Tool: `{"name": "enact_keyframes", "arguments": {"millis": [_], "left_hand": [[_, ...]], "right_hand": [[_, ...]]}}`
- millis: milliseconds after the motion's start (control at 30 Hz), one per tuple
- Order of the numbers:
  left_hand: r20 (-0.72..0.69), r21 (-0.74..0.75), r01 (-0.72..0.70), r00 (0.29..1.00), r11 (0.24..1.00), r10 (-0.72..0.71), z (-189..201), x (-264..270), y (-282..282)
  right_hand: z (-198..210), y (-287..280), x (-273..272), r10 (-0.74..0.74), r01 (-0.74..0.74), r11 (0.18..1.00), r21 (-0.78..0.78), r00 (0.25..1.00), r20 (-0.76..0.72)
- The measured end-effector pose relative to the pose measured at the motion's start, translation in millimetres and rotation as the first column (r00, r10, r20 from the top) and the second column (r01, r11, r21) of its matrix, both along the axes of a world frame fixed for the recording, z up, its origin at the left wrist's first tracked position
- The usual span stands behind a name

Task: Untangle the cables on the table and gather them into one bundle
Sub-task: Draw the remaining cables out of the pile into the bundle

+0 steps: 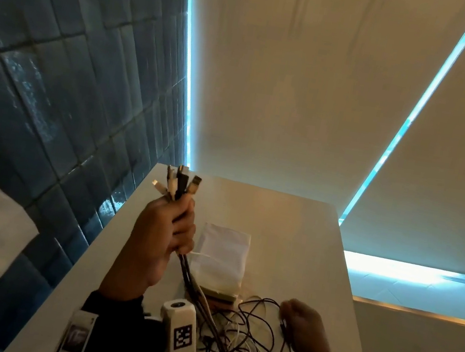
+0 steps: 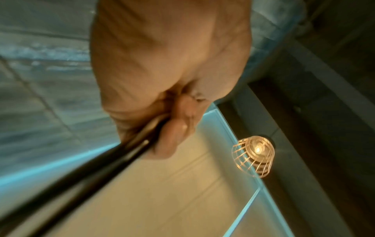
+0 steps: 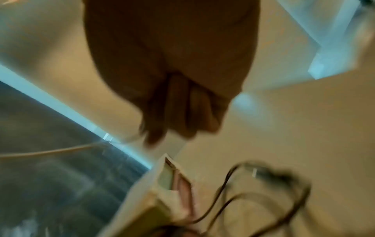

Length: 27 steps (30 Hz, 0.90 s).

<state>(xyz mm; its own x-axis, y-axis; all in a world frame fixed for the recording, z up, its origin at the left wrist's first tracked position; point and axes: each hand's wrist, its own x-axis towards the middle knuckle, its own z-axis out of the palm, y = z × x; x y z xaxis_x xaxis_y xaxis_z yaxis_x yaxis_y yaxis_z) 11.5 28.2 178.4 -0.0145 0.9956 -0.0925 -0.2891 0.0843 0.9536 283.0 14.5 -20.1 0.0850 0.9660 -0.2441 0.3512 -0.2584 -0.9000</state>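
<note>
My left hand (image 1: 173, 233) is raised above the table and grips a bunch of black and white cables. Their connector ends (image 1: 181, 183) stick up out of the fist. In the left wrist view the fingers (image 2: 176, 128) curl round the dark cables (image 2: 91, 168). From the fist the cables hang down into a loose tangle (image 1: 238, 344) on the table. My right hand (image 1: 301, 326) is low at the tangle's right side, fingers curled, and seems to pinch a thin black cable (image 1: 283, 327). The right wrist view is blurred; its curled fingers (image 3: 178, 112) hover over cable loops (image 3: 233, 192).
A white cloth pouch (image 1: 222, 253) lies on the pale table (image 1: 291, 240) just beyond the tangle, on top of a flat stack. A blue tiled wall (image 1: 56, 87) runs along the table's left edge. Drawn blinds hang behind. A wire-shade lamp (image 2: 253, 152) glows overhead.
</note>
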Motion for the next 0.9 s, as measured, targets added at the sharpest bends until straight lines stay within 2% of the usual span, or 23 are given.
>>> {"name": "enact_keyframes", "arguments": {"millis": [33,67,100,133,167,200,233,267,300,367,433,500,567,633,733,833,900], "left_hand": [[0.131,0.015,0.027,0.991,1.000,-0.029,2.6,-0.6,0.5],[0.229,0.030,0.066,0.971,0.997,-0.071,5.0,0.3,0.0],[0.293,0.045,0.107,0.949,0.993,-0.115,6.2,2.7,-0.9],[0.333,0.061,0.138,0.931,0.989,-0.151,5.9,6.2,-1.4],[0.359,0.080,0.153,0.917,0.985,-0.172,4.7,10.0,-2.2],[0.378,0.104,0.152,0.908,0.983,-0.181,3.4,13.3,-3.2],[0.389,0.127,0.148,0.902,0.981,-0.186,2.4,15.8,-3.8],[0.379,0.149,0.147,0.905,0.978,-0.194,1.7,17.7,-4.5],[0.345,0.164,0.150,0.917,0.975,-0.200,0.4,19.4,-4.9],[0.214,0.165,0.156,0.958,0.974,-0.190,-1.6,21.9,-6.3],[0.104,0.172,0.124,0.984,0.977,-0.143,-3.0,21.0,-7.9],[0.085,0.205,0.022,0.996,0.979,-0.040,-3.5,18.2,-9.3],[0.176,0.195,-0.085,0.983,0.977,0.050,-5.7,15.3,-9.8],[0.265,0.166,-0.135,0.960,0.977,0.087,-6.8,10.3,-8.5],[0.292,0.171,-0.197,0.946,0.965,0.142,-7.7,-0.4,-4.7],[0.295,0.154,-0.261,0.933,0.953,0.208,-8.5,-6.1,-5.9],[0.309,0.129,-0.268,0.926,0.955,0.218,-11.5,-3.1,-6.0]], "right_hand": [[3.3,-2.5,-1.0,0.218,-0.202,0.972,-0.119,0.966,0.138],[8.7,-4.9,-4.6,0.425,-0.369,0.896,-0.245,0.874,0.236],[19.2,-6.1,-10.2,0.538,-0.458,0.837,-0.299,0.786,0.304],[33.9,-6.6,-16.0,0.536,-0.475,0.844,-0.250,0.771,0.344],[52.9,-7.4,-22.3,0.454,-0.443,0.889,-0.114,0.824,0.339],[72.8,-7.1,-30.2,0.354,-0.376,0.925,0.047,0.902,0.245],[95.9,-8.2,-39.9,0.317,-0.326,0.931,0.165,0.945,0.077],[117.1,-9.6,-50.5,0.355,-0.327,0.914,0.239,0.931,-0.084],[134.7,-11.8,-62.2,0.421,-0.360,0.890,0.280,0.885,-0.199],[144.7,-15.1,-87.4,0.564,-0.480,0.818,0.316,0.776,-0.281],[141.5,-16.2,-106.4,0.553,-0.468,0.831,0.300,0.755,-0.354],[134.5,-16.4,-113.1,0.499,-0.406,0.866,0.292,0.731,-0.465],[130.6,-17.4,-111.5,0.522,-0.427,0.853,0.302,0.702,-0.484],[125.4,-18.8,-107.1,0.530,-0.457,0.848,0.268,0.712,-0.461],[106.3,-23.9,-90.4,0.426,-0.424,0.897,0.126,0.751,-0.504],[74.2,-34.3,-72.4,0.334,-0.412,0.911,-0.011,0.752,-0.568],[48.2,-39.4,-61.0,0.230,-0.363,0.921,-0.141,0.800,-0.555]]}}
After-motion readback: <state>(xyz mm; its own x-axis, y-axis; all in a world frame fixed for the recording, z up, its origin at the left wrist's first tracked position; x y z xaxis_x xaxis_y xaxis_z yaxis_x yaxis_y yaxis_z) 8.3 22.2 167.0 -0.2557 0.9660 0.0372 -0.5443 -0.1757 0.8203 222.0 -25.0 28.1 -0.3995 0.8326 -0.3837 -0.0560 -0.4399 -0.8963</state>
